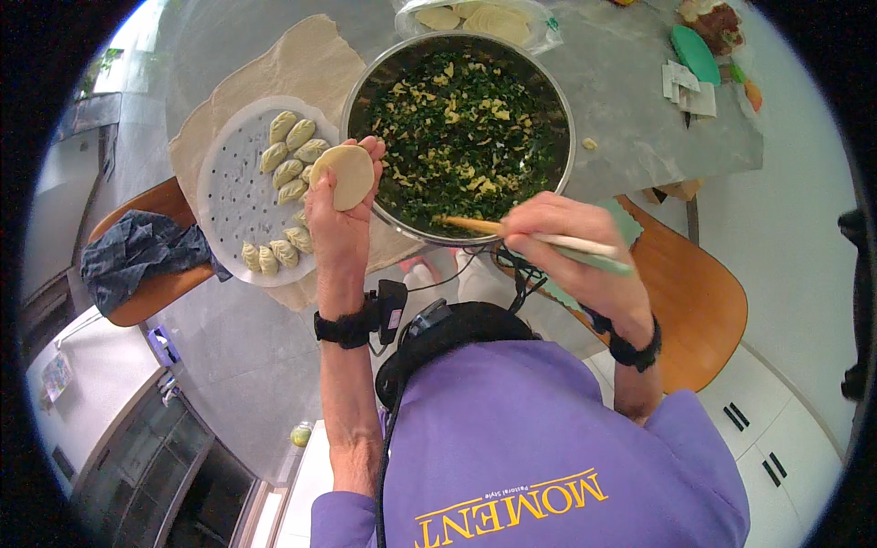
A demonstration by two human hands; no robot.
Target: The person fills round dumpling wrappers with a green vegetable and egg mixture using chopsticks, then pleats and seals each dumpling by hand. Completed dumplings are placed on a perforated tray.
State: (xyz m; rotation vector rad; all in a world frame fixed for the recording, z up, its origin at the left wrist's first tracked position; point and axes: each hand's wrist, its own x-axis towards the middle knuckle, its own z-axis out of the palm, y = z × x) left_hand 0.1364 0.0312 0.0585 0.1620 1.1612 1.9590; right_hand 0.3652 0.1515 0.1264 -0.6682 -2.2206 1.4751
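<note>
A round dumpling wrapper (351, 179) rests on my left hand (340, 215), the thumb pressing its near edge and the fingers behind it. My right hand (575, 239) grips chopsticks (475, 224) with pale and green upper ends; their tips are over the near side of a large metal bowl (570, 137). Inside the bowl lies chopped green filling (457, 128) with yellow bits. Left of it, pleated dumplings (286, 172) sit in rows on a round, white perforated sheet (233, 183). My left hand partly covers that group.
Beneath the perforated sheet lies a beige cloth (315, 59). A plastic bag of more wrappers (498, 23) is behind the bowl. Farther right are a green lid-like object (694, 55) and white papers (690, 89). Wooden chairs (690, 297) flank me; dark cloth (142, 260) covers the left one.
</note>
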